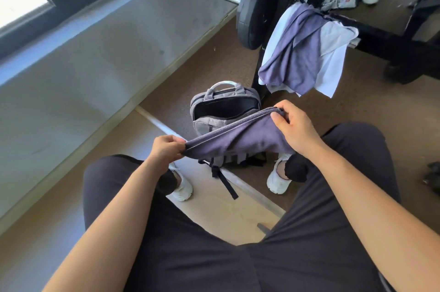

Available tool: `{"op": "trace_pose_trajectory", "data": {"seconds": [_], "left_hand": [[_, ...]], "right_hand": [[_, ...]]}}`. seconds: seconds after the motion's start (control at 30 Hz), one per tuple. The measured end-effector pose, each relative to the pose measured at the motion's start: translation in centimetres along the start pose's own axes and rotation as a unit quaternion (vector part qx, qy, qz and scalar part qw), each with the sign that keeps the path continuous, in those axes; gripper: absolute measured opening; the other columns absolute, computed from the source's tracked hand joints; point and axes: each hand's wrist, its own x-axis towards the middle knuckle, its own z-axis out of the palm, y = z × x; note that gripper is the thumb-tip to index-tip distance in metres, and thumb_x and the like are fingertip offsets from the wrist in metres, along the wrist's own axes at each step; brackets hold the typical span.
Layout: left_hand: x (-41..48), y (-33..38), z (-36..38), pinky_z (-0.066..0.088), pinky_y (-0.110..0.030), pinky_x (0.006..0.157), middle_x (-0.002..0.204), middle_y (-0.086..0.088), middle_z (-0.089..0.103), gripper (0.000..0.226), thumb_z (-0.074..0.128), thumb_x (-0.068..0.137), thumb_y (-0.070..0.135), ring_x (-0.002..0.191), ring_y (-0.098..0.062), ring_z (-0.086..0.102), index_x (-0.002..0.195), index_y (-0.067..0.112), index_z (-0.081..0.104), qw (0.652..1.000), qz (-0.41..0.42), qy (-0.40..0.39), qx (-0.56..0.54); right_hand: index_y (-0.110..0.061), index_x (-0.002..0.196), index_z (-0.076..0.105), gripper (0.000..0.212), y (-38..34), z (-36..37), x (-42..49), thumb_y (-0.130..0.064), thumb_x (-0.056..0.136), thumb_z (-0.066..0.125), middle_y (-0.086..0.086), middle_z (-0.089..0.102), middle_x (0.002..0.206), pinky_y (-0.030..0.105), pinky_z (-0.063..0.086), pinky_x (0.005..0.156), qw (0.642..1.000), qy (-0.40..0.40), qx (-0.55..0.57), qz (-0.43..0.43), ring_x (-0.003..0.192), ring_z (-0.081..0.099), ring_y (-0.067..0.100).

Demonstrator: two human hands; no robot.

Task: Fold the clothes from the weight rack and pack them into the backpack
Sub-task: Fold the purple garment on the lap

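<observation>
A folded purple garment (pixel 238 138) is stretched between both hands above my knees. My left hand (pixel 166 150) pinches its left end and my right hand (pixel 294 128) grips its right end. Just beyond it, a grey backpack (pixel 202 125) stands on the floor with its main compartment unzipped and dark inside; the garment hides its lower front. More clothes hang on the black weight rack (pixel 381 36) at the upper right: a purple piece (pixel 292 53) over a white one (pixel 333 60).
A black weight plate (pixel 256 5) on a chrome bar sits left of the hanging clothes. A grey wall (pixel 95 53) runs along the left. My white shoes (pixel 277 179) flank the backpack. More patterned cloth and a shoe lie behind the rack.
</observation>
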Motion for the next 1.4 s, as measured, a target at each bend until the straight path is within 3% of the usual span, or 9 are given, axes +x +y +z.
{"op": "trace_pose_trajectory", "data": {"seconds": [0.13, 0.3, 0.43, 0.57, 0.73, 0.87, 1.03, 1.13, 1.4], "left_hand": [[0.5, -0.6, 0.3, 0.049, -0.021, 0.052, 0.055, 0.002, 0.052, 0.031, 0.055, 0.076, -0.019, 0.051, -0.014, 0.050, 0.071, 0.009, 0.067, 0.993, 0.038, -0.049, 0.099], [0.0, -0.5, 0.5, 0.041, -0.021, 0.056, 0.055, 0.006, 0.051, 0.028, 0.058, 0.078, 0.000, 0.053, -0.009, 0.045, 0.058, 0.017, 0.068, 0.969, 0.061, -0.131, 0.201], [-0.8, 1.1, 0.6, 0.042, -0.031, 0.070, 0.067, -0.006, 0.048, 0.009, 0.053, 0.078, 0.013, 0.068, -0.019, 0.045, 0.074, 0.005, 0.056, 0.989, 0.010, -0.135, -0.054], [-2.4, 2.9, 0.3, 0.034, -0.030, 0.055, 0.054, 0.000, 0.041, 0.014, 0.045, 0.071, 0.015, 0.051, -0.020, 0.044, 0.057, 0.014, 0.044, 0.933, -0.127, -0.173, -0.288], [-2.1, 2.6, -1.1, 0.043, -0.045, 0.104, 0.116, -0.017, 0.073, 0.063, 0.063, 0.076, 0.057, 0.108, -0.034, 0.067, 0.105, 0.003, 0.077, 0.898, -0.102, -0.252, -0.347], [-1.8, 2.1, -0.8, 0.055, -0.042, 0.089, 0.108, -0.017, 0.072, 0.049, 0.085, 0.064, 0.036, 0.094, -0.033, 0.071, 0.103, 0.006, 0.078, 0.918, -0.061, -0.258, -0.296], [-0.7, 1.1, 1.1, 0.042, -0.032, 0.064, 0.076, -0.002, 0.063, 0.023, 0.071, 0.080, 0.040, 0.076, -0.022, 0.055, 0.082, 0.018, 0.065, 0.991, 0.082, -0.028, -0.105], [-1.2, 0.7, 1.9, 0.044, -0.033, 0.074, 0.088, 0.002, 0.069, 0.018, 0.066, 0.097, 0.037, 0.081, -0.017, 0.060, 0.092, 0.020, 0.062, 0.980, 0.178, 0.063, 0.070], [-4.2, 1.2, 5.1, 0.050, -0.037, 0.073, 0.077, 0.011, 0.059, 0.014, 0.063, 0.098, 0.035, 0.070, -0.014, 0.056, 0.092, 0.026, 0.055, 0.958, 0.280, -0.015, 0.055]], "right_hand": [[-0.021, 0.101, 0.055, 0.002, -1.0, 0.0, -0.5, -0.019, 0.103, 0.054, -0.007, 0.061, 0.087, 0.006, 0.040, 0.072, 0.998, 0.039, -0.003, -0.042, 0.082, 0.056, -0.006], [-0.006, 0.092, 0.057, 0.013, -0.5, -0.4, 0.1, -0.014, 0.102, 0.055, 0.019, 0.053, 0.081, 0.029, 0.040, 0.071, 0.994, 0.033, 0.105, 0.022, 0.077, 0.046, 0.013], [0.005, 0.098, 0.060, 0.023, 0.9, -1.3, 1.0, -0.017, 0.102, 0.056, 0.012, 0.058, 0.089, 0.032, 0.042, 0.077, 0.978, 0.052, 0.153, 0.131, 0.084, 0.051, 0.017], [0.006, 0.105, 0.063, 0.027, 1.7, -0.7, 1.3, -0.021, 0.103, 0.056, 0.018, 0.064, 0.096, 0.033, 0.044, 0.079, 0.969, 0.031, 0.151, 0.191, 0.088, 0.055, 0.020], [0.003, 0.105, 0.062, 0.030, 1.6, -0.3, 1.4, -0.025, 0.104, 0.052, 0.025, 0.066, 0.108, 0.035, 0.045, 0.077, 0.971, 0.030, 0.111, 0.212, 0.087, 0.056, 0.022], [-0.004, 0.100, 0.063, 0.029, 1.4, -0.1, 1.5, -0.029, 0.105, 0.050, 0.021, 0.067, 0.105, 0.038, 0.049, 0.077, 0.968, 0.044, 0.097, 0.227, 0.088, 0.059, 0.024], [-0.008, 0.098, 0.061, 0.026, 1.0, 0.6, 1.2, -0.031, 0.104, 0.051, 0.014, 0.066, 0.102, 0.042, 0.054, 0.081, 0.962, 0.058, 0.095, 0.250, 0.097, 0.064, 0.030], [-0.010, 0.097, 0.061, 0.023, 0.5, 1.3, 0.7, -0.030, 0.103, 0.051, 0.011, 0.065, 0.100, 0.038, 0.053, 0.077, 0.961, 0.061, 0.099, 0.249, 0.098, 0.064, 0.028], [-0.015, 0.106, 0.061, 0.018, -1.8, 4.6, -0.4, -0.028, 0.105, 0.048, 0.003, 0.067, 0.103, 0.032, 0.055, 0.080, 0.964, 0.000, 0.150, 0.221, 0.096, 0.065, 0.016]]}}
